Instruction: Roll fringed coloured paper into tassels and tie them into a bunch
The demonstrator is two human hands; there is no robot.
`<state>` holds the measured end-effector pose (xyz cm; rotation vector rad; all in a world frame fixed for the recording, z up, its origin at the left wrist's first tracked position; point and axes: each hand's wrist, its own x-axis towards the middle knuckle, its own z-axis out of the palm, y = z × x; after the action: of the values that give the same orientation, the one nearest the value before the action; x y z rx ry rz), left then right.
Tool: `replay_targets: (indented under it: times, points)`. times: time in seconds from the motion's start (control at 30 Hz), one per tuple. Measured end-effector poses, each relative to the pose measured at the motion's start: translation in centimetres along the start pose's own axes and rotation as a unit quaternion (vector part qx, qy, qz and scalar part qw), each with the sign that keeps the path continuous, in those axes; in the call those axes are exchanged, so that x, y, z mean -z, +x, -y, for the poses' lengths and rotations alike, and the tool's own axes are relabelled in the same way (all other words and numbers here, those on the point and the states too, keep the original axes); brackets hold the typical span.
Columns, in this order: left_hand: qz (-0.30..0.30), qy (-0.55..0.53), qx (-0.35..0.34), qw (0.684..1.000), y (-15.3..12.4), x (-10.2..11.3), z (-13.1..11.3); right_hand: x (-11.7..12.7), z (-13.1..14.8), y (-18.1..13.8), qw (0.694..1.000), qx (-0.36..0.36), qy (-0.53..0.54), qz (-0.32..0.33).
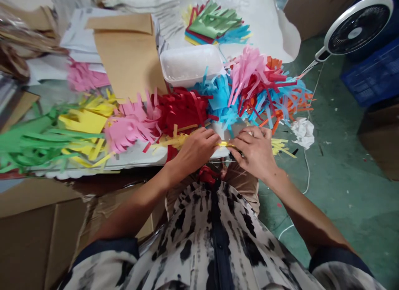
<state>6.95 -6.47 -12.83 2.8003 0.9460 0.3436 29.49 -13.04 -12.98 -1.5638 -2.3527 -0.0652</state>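
Note:
A strip of yellow fringed paper [223, 144] is rolled thin and stretched between my two hands at the table's front edge. My left hand [201, 145] is closed around its left part, and cut yellow fringe sticks out beyond it. My right hand [254, 148] pinches the right part, with more yellow fringe [280, 147] showing past the wrist. Just behind the left hand lies dark red fringed paper [183, 107]. Blue fringed paper [220, 98] lies behind both hands, and pink tissue fringe [249, 69] rests on top of the heap to the right.
Pink [131, 123], yellow [84, 121] and green fringed paper [40, 136] line the table's left side. Behind them are a brown paper envelope [127, 53] and a white plastic tray [191, 63]. A fan [355, 32] stands at right, near a blue crate [374, 71] and crumpled white paper [303, 132].

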Motion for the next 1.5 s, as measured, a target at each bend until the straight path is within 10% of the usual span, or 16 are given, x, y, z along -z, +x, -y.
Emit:
replay_targets:
  times: [1.5]
  points:
    - [0.005,-0.085,0.121,0.989,-0.7,1.5,2.3,-0.1,-0.6,1.7,0.989,-0.118,0.066,0.054]
